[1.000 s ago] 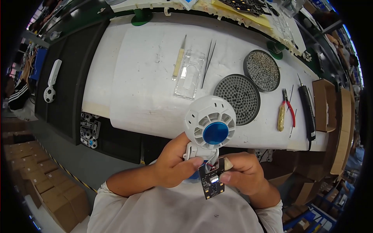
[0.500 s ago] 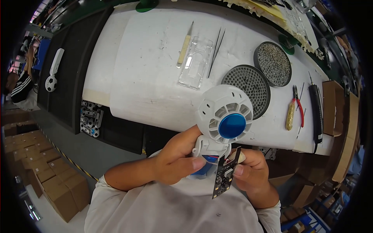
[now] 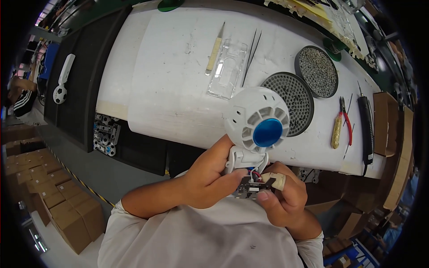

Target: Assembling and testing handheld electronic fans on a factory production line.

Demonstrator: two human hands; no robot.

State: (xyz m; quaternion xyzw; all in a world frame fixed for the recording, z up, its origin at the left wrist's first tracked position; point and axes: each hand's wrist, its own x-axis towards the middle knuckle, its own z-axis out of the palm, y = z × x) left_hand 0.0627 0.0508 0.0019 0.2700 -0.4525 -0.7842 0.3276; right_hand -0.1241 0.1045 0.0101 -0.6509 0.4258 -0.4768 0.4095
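Note:
A small white handheld fan (image 3: pixel 250 105) with a round vented head and a blue centre disc is held up at the near edge of the table. My left hand (image 3: pixel 210 176) wraps round its handle just below the head, the thumb lying by a dark circuit board (image 3: pixel 251 188). Thin red and white wires run between the board and the opened handle. Pinching the board's right side is my right hand (image 3: pixel 286 194), with a pale wrap around one finger. The lower handle is hidden behind the board and hands.
Two round grey trays, one with small screws (image 3: pixel 318 71), one with a perforated grid (image 3: pixel 297 105), lie beyond the fan. Tweezers (image 3: pixel 251 58), a clear plastic tray (image 3: pixel 228 69), red-handled cutters (image 3: pixel 347 127) and a black electric screwdriver (image 3: pixel 365 129) lie around. Another fan (image 3: pixel 62 80) rests on a black surface, left.
The circuit board has turned from hanging steeply to lying flatter against the handle, nearer my left thumb. My right hand moved with it. The fan rose slightly in view.

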